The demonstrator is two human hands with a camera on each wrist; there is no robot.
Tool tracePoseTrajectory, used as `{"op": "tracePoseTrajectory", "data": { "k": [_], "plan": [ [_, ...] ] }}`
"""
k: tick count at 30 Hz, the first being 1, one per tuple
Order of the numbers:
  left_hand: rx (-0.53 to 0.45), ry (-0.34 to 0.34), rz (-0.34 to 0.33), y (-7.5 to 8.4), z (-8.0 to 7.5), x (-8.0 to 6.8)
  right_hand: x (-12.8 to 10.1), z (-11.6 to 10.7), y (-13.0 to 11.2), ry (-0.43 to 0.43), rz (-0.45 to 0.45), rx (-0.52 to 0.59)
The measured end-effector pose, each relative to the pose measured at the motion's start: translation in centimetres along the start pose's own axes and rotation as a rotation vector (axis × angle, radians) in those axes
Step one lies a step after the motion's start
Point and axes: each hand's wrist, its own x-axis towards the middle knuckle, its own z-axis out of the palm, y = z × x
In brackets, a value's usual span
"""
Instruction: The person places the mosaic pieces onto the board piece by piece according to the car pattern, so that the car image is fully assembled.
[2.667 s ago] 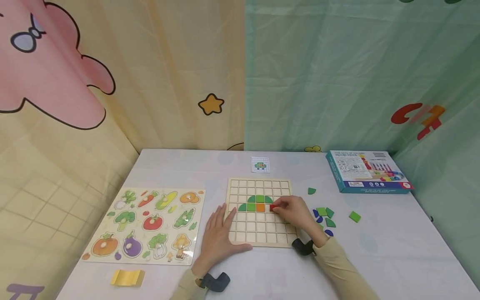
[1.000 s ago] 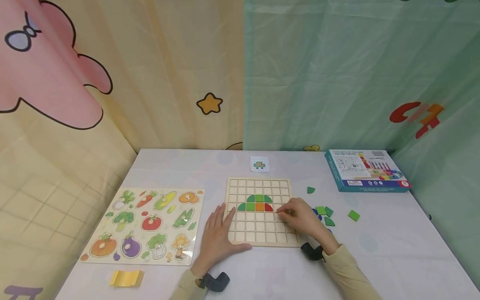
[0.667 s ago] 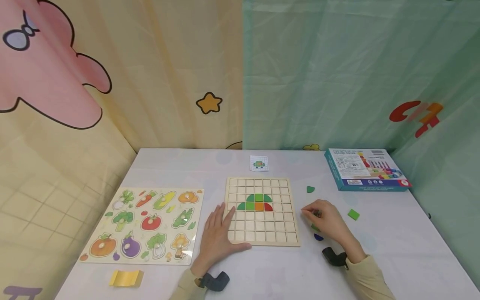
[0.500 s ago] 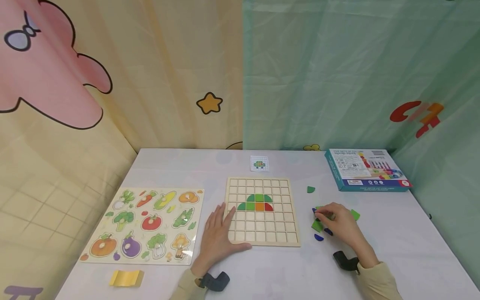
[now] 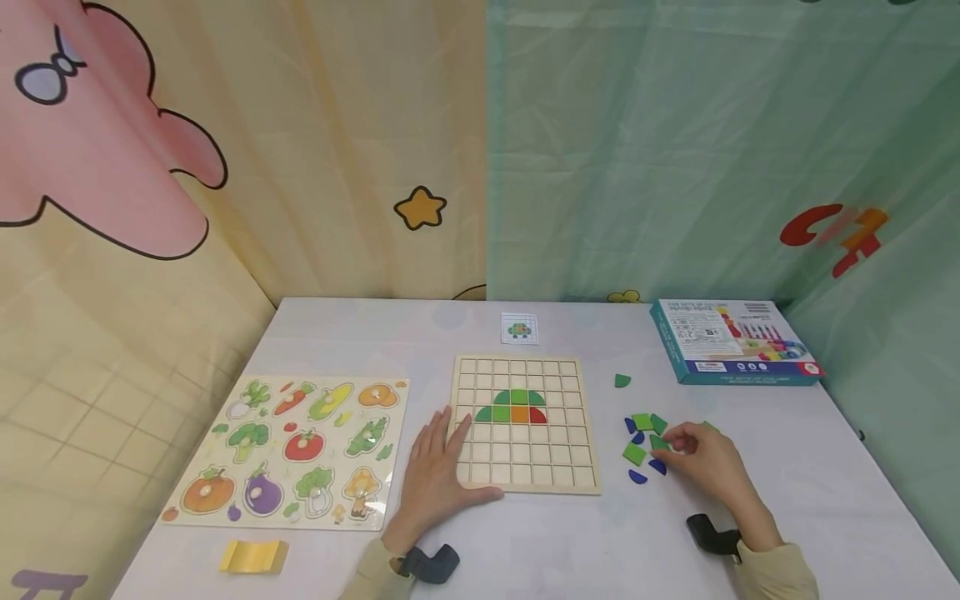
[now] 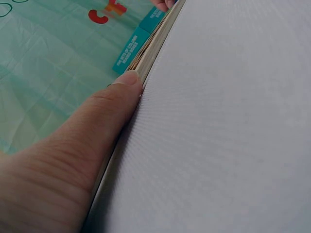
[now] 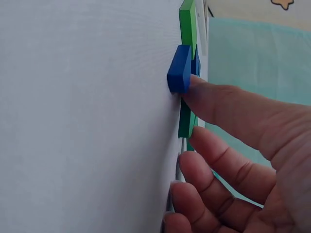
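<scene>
On the grid board (image 5: 525, 425): red quarter piece (image 5: 537, 414) now seated beside the orange
Right hand (image 5: 701, 462): moved off to the loose pieces (image 5: 643, 442), fingers curled, touching a green one
Left hand (image 5: 438, 475): flat, still steadying the board

We see the wooden grid board (image 5: 525, 467) in pale natural wood, bearing green, orange and red tiles. Loose pieces (image 5: 643, 422) are green and dark blue. The table (image 5: 570, 550) is white. The box (image 5: 738, 343) is teal; the curtains show yellow and mint green.
</scene>
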Motion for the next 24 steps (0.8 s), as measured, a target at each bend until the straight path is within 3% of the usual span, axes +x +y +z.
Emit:
{"op": "tracePoseTrajectory", "data": {
  "k": [24],
  "plan": [
    [-0.006, -0.005, -0.007, 0.0, -0.1, 0.0, 0.5, -0.3, -1.2, -0.06, 0.095, -0.007]
  ]
}}
